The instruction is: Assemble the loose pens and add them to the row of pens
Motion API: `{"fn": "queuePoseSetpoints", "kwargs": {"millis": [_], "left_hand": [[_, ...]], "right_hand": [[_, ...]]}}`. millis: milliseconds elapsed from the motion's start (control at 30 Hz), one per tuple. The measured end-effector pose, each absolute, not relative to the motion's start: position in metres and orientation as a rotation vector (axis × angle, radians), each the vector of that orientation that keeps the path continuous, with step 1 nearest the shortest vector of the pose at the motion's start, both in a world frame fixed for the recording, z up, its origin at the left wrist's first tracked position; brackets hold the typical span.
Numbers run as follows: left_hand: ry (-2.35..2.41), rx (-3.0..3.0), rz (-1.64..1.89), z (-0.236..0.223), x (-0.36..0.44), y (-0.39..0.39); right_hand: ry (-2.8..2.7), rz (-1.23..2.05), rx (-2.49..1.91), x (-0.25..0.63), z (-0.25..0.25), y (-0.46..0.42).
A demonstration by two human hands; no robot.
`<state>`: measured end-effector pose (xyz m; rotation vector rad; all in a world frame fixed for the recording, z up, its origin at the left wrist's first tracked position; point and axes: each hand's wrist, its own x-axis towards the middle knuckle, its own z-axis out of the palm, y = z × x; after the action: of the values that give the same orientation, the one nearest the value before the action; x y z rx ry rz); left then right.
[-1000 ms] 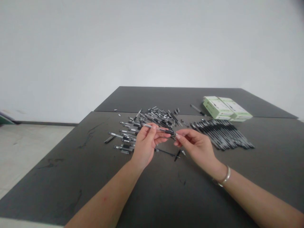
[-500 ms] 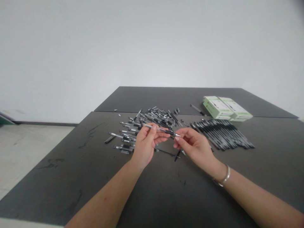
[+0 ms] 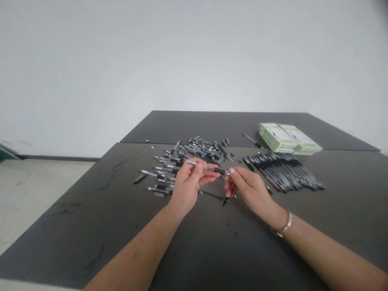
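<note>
My left hand (image 3: pixel 190 182) is closed round a clear-barrelled gel pen (image 3: pixel 209 166) with a black grip, its tip pointing right. At that tip, the thumb and fingers of my right hand (image 3: pixel 244 184) pinch the silvery metal point. Behind and left of my left hand lies a loose heap of pens and pen parts (image 3: pixel 200 150). Under the hands, a thin dark refill (image 3: pixel 214 195) and a small black piece (image 3: pixel 225 202) rest on the table.
A neat row of pens (image 3: pixel 285 171) lies right of my right hand. Two green-and-white boxes (image 3: pixel 277 137) stand behind it, with a single pen (image 3: pixel 252 140) to their left. Small bits (image 3: pixel 147 141) lie at the far left of the dark table (image 3: pixel 75 226).
My right thumb and fingers have closed over the pen's metal tip, which was showing before. The left hand and pen have shifted slightly right.
</note>
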<state>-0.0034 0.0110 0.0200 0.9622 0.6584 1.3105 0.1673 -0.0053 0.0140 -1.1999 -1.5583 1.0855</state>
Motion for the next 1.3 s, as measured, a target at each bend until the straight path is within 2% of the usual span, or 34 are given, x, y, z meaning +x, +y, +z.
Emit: {"fn": "queuePoseSetpoints", "kwargs": {"millis": [300,533,767,1000,1200,1300], "left_hand": [[0.666,0.952,1.327,0.0198,-0.0038,0.0127],[0.666,0.936,1.295,0.0207,-0.0029,0.0115],[0.666,0.932,1.319,0.0194,-0.0036,0.0128],[0.668,0.949,1.281,0.0182,-0.0035,0.013],[0.689,0.935,1.304,0.0177,-0.0036,0.0137],[0.672,0.956,1.276,0.0182,-0.004,0.013]], "right_hand": [[-1.628,0.987,-1.162,0.1691,0.013,-0.0055],[-1.599,1.131,-1.192,0.168,0.0179,-0.0056],[-1.665,1.017,-1.149,0.1713,0.0175,-0.0048],[-1.617,1.155,-1.169,0.1686,0.02,-0.0052],[-1.672,1.021,-1.167,0.1711,0.0148,-0.0041],[-1.59,1.134,-1.206,0.169,0.0144,-0.0039]]}}
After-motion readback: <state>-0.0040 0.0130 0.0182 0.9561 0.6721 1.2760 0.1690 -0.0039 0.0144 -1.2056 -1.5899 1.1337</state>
